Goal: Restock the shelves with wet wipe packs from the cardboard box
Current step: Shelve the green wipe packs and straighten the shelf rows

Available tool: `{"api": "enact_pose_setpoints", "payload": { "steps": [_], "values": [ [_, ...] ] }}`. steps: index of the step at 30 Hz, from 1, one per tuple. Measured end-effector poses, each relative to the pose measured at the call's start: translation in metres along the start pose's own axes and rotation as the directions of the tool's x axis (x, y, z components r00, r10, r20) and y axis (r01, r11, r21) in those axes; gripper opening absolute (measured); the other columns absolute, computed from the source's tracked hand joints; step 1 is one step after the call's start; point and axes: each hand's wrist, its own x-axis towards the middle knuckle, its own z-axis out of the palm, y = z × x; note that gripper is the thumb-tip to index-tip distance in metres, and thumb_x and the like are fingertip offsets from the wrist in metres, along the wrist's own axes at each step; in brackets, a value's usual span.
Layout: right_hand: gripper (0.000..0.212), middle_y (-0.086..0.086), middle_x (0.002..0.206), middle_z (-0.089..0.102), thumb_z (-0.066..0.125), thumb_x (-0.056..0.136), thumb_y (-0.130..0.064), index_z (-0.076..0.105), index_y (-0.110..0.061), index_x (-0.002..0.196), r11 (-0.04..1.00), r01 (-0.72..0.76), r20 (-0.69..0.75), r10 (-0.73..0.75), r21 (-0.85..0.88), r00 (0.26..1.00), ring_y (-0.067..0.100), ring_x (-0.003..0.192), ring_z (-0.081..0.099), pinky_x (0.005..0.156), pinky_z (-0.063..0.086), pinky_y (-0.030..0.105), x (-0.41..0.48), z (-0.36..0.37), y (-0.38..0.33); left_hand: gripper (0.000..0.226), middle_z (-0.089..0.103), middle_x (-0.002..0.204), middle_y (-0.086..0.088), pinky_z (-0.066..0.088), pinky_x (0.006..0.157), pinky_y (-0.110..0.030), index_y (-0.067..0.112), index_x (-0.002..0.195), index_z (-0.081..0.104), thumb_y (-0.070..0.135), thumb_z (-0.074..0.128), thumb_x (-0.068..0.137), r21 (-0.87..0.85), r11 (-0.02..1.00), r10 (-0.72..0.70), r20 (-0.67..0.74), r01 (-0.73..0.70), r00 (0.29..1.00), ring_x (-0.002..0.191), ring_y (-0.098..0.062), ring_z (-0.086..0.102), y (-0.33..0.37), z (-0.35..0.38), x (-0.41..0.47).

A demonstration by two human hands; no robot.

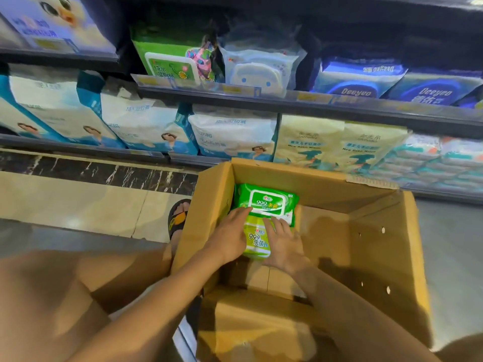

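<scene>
An open cardboard box (pixel 339 184) stands on the floor (pixel 78 199) just in front of the store shelves (pixel 313 103), and both hands reach down into its left part. Two wet wipe packs lie there. A dark green pack (pixel 266 202) rests against the far wall of the box. A lighter yellow-green pack (pixel 257 241) lies just nearer, its far end touching or tucked under the dark one. The left hand (pixel 230 236) lies along the left side of the lighter pack, its fingers fairly straight and its fingertips on the near edge of the dark green pack. The right hand (pixel 283 246) rests on the right side of the lighter pack with fingers spread and relaxed, the tips reaching the dark pack's white lid. Neither hand is curled round anything. The right half of the box floor is bare cardboard. On the shelves behind stand white-and-blue bags (pixel 141 124), cream packs (pixel 339 145) and blue Deeyeo packs (pixel 358 82). A sandalled foot (pixel 179 218) shows left of the box.
</scene>
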Motion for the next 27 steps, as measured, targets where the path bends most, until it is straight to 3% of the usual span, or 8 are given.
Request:
{"api": "enact_pose_setpoints", "payload": {
  "steps": [3, 8, 13, 19, 21, 24, 27],
  "values": [
    [0.13, 0.006, 0.168, 0.006, 0.078, 0.077, -0.063, -0.01, -0.021, 0.163, 0.999, -0.041, -0.011, 0.041, 0.0, 0.999, 0.029, 0.155, 0.01, 0.118, 0.032, 0.057, 0.002, 0.004, -0.008, 0.071, 0.028, 0.165, 0.003, 0.037, 0.119, -0.039, 0.028, 0.161, 0.026, 0.001, 0.051, 0.1, -0.059, 0.998, -0.018, -0.016, 0.017, 1.0, 0.147, -0.02, 0.036, 0.001, -0.003, 0.0],
    [0.118, 0.0, 0.155, 0.026, 0.081, 0.077, -0.051, 0.005, -0.022, 0.162, 0.992, -0.004, -0.085, 0.014, 0.123, 0.996, 0.024, 0.141, 0.025, 0.103, 0.051, 0.04, -0.003, 0.005, -0.004, 0.068, 0.032, 0.163, 0.0, 0.038, 0.116, -0.038, 0.025, 0.16, 0.028, 0.003, 0.052, 0.1, -0.086, 0.996, -0.041, -0.036, 0.038, 0.998, 0.145, -0.022, 0.039, 0.003, -0.007, 0.001],
    [0.115, -0.003, 0.154, 0.03, 0.081, 0.074, -0.055, 0.013, -0.024, 0.161, 0.984, 0.015, -0.09, 0.001, 0.178, 0.996, 0.023, 0.141, 0.026, 0.103, 0.05, 0.04, -0.027, -0.001, 0.023, 0.07, 0.027, 0.166, -0.002, 0.033, 0.122, -0.042, 0.023, 0.162, 0.024, 0.006, 0.053, 0.101, -0.081, 0.994, -0.073, -0.01, 0.072, 0.997, 0.15, -0.025, 0.034, 0.006, -0.005, 0.004],
    [0.11, -0.007, 0.155, 0.029, 0.081, 0.073, -0.044, 0.015, -0.03, 0.161, 0.992, -0.014, -0.039, 0.019, 0.124, 0.999, 0.022, 0.144, 0.027, 0.104, 0.048, 0.04, -0.067, -0.01, 0.08, 0.08, 0.025, 0.168, -0.006, 0.032, 0.122, -0.042, 0.022, 0.164, 0.019, 0.011, 0.063, 0.098, -0.034, 0.989, -0.139, 0.05, 0.141, 0.989, 0.151, -0.028, 0.032, 0.007, 0.003, 0.026],
    [0.11, -0.007, 0.157, 0.027, 0.079, 0.074, -0.049, 0.014, -0.032, 0.16, 0.994, -0.048, -0.022, 0.051, 0.099, 0.998, 0.022, 0.147, 0.024, 0.103, 0.049, 0.043, -0.077, -0.011, 0.098, 0.077, 0.033, 0.163, -0.009, 0.037, 0.119, -0.042, 0.018, 0.161, 0.026, 0.013, 0.066, 0.096, -0.017, 0.985, -0.169, 0.05, 0.17, 0.984, 0.147, -0.03, 0.038, 0.01, 0.004, 0.036],
    [0.112, -0.004, 0.154, 0.029, 0.074, 0.073, -0.068, 0.015, -0.029, 0.16, 0.993, -0.102, -0.011, 0.102, 0.064, 0.995, 0.023, 0.142, 0.028, 0.101, 0.052, 0.045, -0.09, -0.011, 0.12, 0.058, 0.056, 0.14, -0.01, 0.049, 0.105, -0.042, 0.017, 0.142, 0.048, 0.017, 0.073, 0.089, -0.065, 0.969, -0.236, 0.039, 0.238, 0.971, 0.127, -0.031, 0.056, 0.008, 0.008, 0.056],
    [0.105, -0.002, 0.152, 0.032, 0.072, 0.078, -0.067, 0.019, -0.027, 0.159, 0.988, -0.137, -0.024, 0.139, 0.069, 0.99, 0.024, 0.141, 0.03, 0.101, 0.052, 0.043, -0.097, -0.007, 0.137, 0.06, 0.059, 0.136, -0.008, 0.05, 0.104, -0.042, 0.016, 0.135, 0.051, 0.029, 0.08, 0.085, -0.13, 0.945, -0.297, 0.032, 0.299, 0.954, 0.126, -0.032, 0.058, -0.004, 0.017, 0.082]
  ]
}}
